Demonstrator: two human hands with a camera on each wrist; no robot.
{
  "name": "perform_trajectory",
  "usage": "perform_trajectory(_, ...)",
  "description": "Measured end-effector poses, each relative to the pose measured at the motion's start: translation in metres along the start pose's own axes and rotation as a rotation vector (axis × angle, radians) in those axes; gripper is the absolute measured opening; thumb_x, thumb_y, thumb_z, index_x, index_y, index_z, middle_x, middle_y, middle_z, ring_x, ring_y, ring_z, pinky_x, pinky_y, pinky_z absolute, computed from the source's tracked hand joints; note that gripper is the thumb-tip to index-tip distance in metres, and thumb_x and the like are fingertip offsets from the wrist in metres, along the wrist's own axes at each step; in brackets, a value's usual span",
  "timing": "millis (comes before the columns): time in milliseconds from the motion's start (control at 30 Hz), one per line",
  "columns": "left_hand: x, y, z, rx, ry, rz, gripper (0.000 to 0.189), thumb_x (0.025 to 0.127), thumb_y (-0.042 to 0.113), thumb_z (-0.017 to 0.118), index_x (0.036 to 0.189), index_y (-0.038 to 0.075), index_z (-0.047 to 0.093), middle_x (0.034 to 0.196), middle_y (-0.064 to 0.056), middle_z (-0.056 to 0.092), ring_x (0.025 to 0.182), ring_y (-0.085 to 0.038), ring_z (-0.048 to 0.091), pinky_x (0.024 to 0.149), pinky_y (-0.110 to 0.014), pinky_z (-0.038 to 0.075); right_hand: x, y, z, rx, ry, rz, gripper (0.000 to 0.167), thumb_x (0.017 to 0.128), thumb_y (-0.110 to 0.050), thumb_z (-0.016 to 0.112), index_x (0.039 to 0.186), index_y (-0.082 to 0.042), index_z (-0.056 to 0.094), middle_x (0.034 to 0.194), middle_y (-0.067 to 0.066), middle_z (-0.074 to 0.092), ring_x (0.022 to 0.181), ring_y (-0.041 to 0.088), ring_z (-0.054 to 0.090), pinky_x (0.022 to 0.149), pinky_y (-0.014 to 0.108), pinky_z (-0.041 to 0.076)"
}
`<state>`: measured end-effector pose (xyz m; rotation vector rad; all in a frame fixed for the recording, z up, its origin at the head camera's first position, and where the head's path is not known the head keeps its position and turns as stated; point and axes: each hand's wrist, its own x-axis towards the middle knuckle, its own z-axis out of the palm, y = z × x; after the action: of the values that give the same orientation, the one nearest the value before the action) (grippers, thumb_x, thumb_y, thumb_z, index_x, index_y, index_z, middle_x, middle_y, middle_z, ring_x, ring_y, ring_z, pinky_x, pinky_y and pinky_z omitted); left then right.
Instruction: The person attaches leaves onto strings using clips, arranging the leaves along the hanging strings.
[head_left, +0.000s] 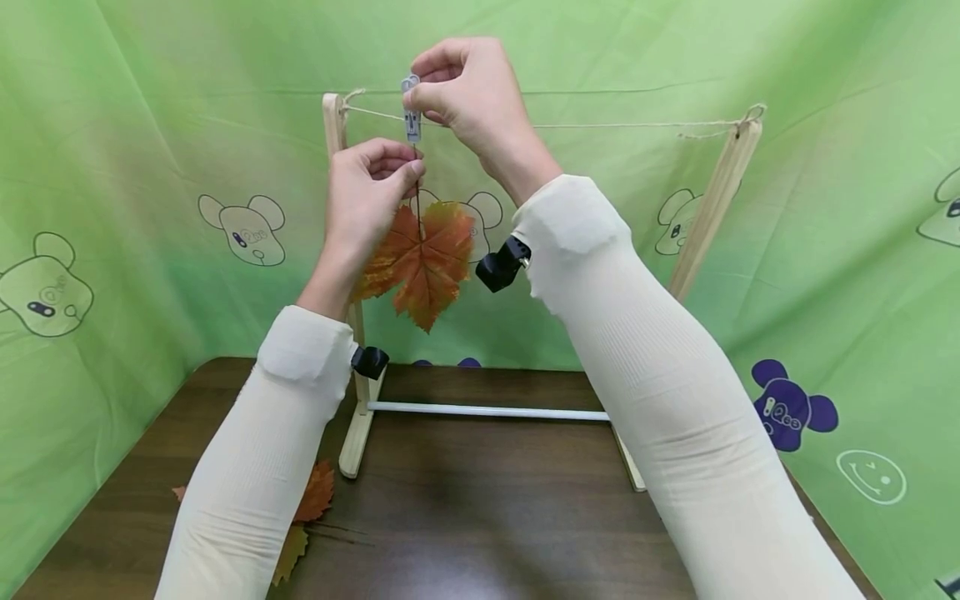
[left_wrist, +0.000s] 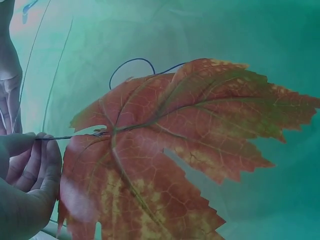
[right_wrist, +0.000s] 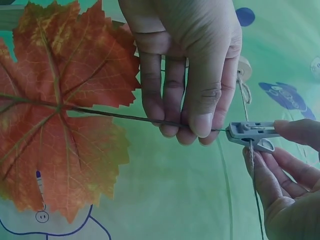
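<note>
An orange-red maple leaf (head_left: 427,262) hangs stem-up below the string (head_left: 600,125). My left hand (head_left: 371,187) pinches its thin dark stem between thumb and fingertips; the left wrist view shows the leaf (left_wrist: 150,125) spread beyond that hand (left_wrist: 30,170). Just above, my right hand (head_left: 480,100) holds a grey clothespin (head_left: 412,108) between thumb and fingers. In the right wrist view the clothespin (right_wrist: 252,131) sits on the string, and the stem's tip meets its jaw end. Whether the jaws clamp the stem cannot be made out.
Two wooden posts (head_left: 716,204) carry the string, with a white crossbar (head_left: 487,411) joining them low down. More leaves (head_left: 315,492) lie on the brown table (head_left: 465,500), partly behind the left sleeve. Green printed cloth (head_left: 150,125) surrounds the table.
</note>
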<state>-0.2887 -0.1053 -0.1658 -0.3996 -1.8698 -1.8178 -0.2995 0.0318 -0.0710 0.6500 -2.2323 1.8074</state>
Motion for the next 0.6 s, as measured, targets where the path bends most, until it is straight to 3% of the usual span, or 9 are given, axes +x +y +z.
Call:
perform_trajectory(300, -0.002, 0.000, 0.000, 0.042, -0.012, 0.005, 0.016, 0.096, 0.001, 0.071, 0.108, -0.008, 0.074, 0.087, -0.002, 0.073, 0.077, -0.012, 0.066, 0.076, -0.021, 0.058, -0.005, 0.000, -0.004, -0.133, 0.033, -0.068, 0.034, 0.090, 0.002, 0.077, 0.123, 0.001, 0.072, 0.097, -0.003, 0.067, 0.098, 0.011, 0.063, 0.091, 0.023, 0.055)
perform_trajectory(600, -0.005, 0.002, -0.004, 0.104, -0.022, 0.004, 0.018, 0.097, 0.003, 0.070, 0.112, -0.006, 0.073, 0.090, -0.002, 0.072, 0.084, -0.018, 0.069, 0.079, -0.022, 0.059, -0.013, 0.007, -0.008, -0.103, 0.067, -0.133, 0.032, 0.090, 0.004, 0.075, 0.122, 0.003, 0.072, 0.100, 0.002, 0.069, 0.094, 0.012, 0.065, 0.089, 0.025, 0.055)
